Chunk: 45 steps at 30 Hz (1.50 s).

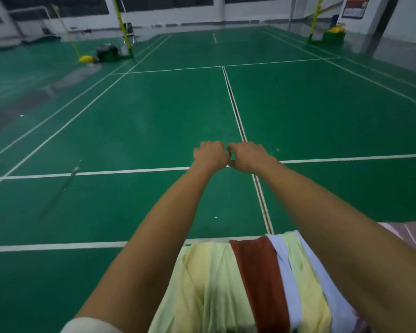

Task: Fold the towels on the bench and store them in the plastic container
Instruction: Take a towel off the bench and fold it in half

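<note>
Towels (216,284), pale yellow, rust and white, lie bunched low in view beneath outstretched forearms. Left hand (210,155) and right hand (247,156) are fisted, knuckles nearly touching; any hold cannot be told. Container unseen.

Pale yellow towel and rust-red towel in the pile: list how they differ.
The pale yellow towel takes up most of the pile's left side, while the rust-red towel shows only as a narrow band in the middle. The pale yellow towel is bunched into soft folds; the rust-red towel looks smoother and flatter. The yellow is light, the red dark. Both lie unfolded in the same heap, below the outstretched arms, and neither hand touches them.
</note>
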### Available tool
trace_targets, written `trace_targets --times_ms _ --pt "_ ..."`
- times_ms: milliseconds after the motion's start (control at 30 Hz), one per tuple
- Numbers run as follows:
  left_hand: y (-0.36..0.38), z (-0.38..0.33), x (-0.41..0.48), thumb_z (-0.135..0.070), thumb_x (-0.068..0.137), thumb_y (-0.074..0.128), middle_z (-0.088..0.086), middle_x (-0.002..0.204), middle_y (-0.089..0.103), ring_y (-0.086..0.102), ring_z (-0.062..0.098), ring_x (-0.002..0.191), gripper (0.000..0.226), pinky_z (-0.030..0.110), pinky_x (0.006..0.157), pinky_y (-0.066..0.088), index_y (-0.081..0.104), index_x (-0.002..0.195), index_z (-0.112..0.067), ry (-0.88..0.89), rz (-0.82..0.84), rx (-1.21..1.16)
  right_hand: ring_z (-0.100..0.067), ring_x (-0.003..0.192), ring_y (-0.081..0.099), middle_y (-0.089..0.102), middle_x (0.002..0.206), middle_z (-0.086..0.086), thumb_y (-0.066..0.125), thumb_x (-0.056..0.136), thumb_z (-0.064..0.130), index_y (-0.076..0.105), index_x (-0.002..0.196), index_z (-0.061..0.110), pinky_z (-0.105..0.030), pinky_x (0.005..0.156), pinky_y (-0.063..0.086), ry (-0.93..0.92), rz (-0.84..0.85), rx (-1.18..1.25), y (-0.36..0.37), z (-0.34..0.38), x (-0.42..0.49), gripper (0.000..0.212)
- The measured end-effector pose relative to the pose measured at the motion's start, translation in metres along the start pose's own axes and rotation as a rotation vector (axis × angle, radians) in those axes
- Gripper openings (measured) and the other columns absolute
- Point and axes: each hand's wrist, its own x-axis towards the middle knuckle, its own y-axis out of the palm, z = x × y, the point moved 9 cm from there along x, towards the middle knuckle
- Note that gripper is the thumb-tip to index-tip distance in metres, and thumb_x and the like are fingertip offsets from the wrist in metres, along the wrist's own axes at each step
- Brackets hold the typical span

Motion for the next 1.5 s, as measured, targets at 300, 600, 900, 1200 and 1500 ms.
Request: trace_targets --times_ms 300,600,900,1200,1500 --pt "0.084 0.034 -0.153 -0.049 0.096 0.051 0.015 0.129 0.063 0.055 0.037 0.123 0.047 0.045 0.097 0.044 0.064 0.12 -0.011 -0.048 -0.047 -0.053 -0.03 0.134 0.051 0.055 0.146 -0.006 0.059 0.095 0.046 0.047 0.145 0.03 -0.045 0.106 0.041 -0.007 -0.031 0.031 0.08 0.041 -0.147 0.054" --pt "0.104 0.027 -0.277 -0.052 0.096 0.053 0.013 0.124 0.065 0.06 0.036 0.116 0.046 0.044 0.092 0.047 0.064 0.119 -0.014 -0.007 -0.06 -0.015 -0.031 0.125 0.058 0.061 0.137 -0.008 0.065 0.09 0.041 0.059 0.132 0.026 -0.044 0.101 0.05 0.02 -0.043 0.06 0.081 0.068 -0.256 0.045" --pt "0.215 0.094 -0.307 -0.03 0.093 0.057 0.007 0.114 0.066 0.061 0.029 0.097 0.025 0.034 0.073 0.041 0.063 0.112 -0.015 -0.117 0.112 -0.002 -0.029 0.116 0.062 0.064 0.13 -0.005 0.063 0.09 0.034 0.065 0.124 0.024 -0.037 0.092 0.05 0.032 0.13 0.113 0.191 0.106 -0.282 0.036" --pt "0.27 0.193 -0.294 -0.018 0.089 0.049 -0.001 0.107 0.064 0.06 0.024 0.094 0.024 0.034 0.075 0.049 0.062 0.109 -0.018 -0.245 0.079 -0.072 -0.025 0.124 0.056 0.059 0.139 0.002 0.06 0.088 0.032 0.057 0.136 0.031 -0.038 0.096 0.048 -0.021 0.227 0.245 0.272 0.164 -0.232 0.048" --pt "0.283 0.367 -0.351 -0.024 0.096 0.054 0.02 0.138 0.049 0.045 0.038 0.129 0.044 0.049 0.103 0.041 0.047 0.134 -0.006 -0.756 -0.155 -0.311 -0.025 0.129 0.054 0.055 0.147 0.003 0.058 0.091 0.029 0.051 0.144 0.03 -0.041 0.102 0.048 -0.288 0.334 0.292 0.327 0.308 -0.202 0.053"
